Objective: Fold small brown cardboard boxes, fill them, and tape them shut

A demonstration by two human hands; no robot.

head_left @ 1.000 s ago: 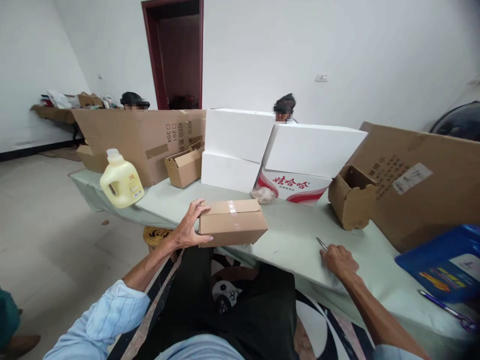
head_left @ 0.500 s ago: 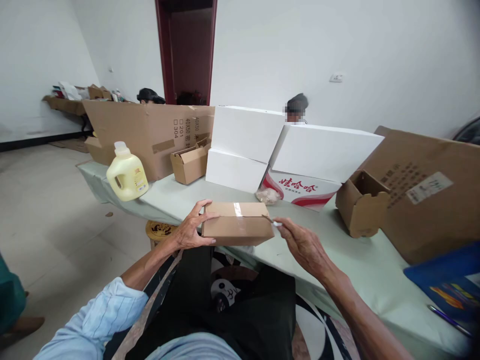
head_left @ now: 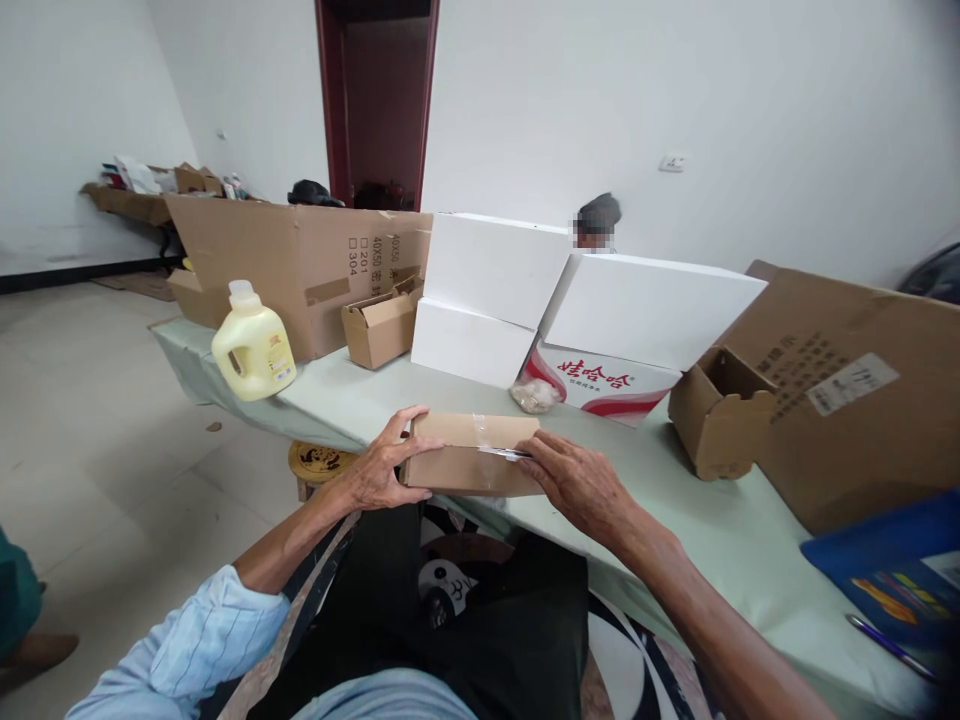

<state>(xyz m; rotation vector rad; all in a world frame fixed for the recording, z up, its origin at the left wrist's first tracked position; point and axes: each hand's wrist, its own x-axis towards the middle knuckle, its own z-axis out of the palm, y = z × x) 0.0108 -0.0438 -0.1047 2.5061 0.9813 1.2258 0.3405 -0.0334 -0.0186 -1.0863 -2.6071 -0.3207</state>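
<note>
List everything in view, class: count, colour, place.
taped box: 1, brown, centre
tool: 1, silvery, right hand
open boxes: 2, brown, table
cartons: 2, brown, table
plain boxes: 3, white, table
printed box: 1, white/red, table
jug: 1, yellow, left
container: 1, blue, right
pen: 1, purple, right
lump: 1, pale, table
stool: 1, yellow, floor
table: 1, green, centre
doorway: 1, maroon, back
desk: 1, brown, back
people: 3, mostly hidden, around
hands: 2, bare, centre

Carton (head_left: 450,468) between left hand (head_left: 381,470) and right hand (head_left: 576,478): brown. Jug (head_left: 253,350) beyond left hand: pale yellow. Printed box (head_left: 600,378) beyond right hand: white, red-banded.
</note>
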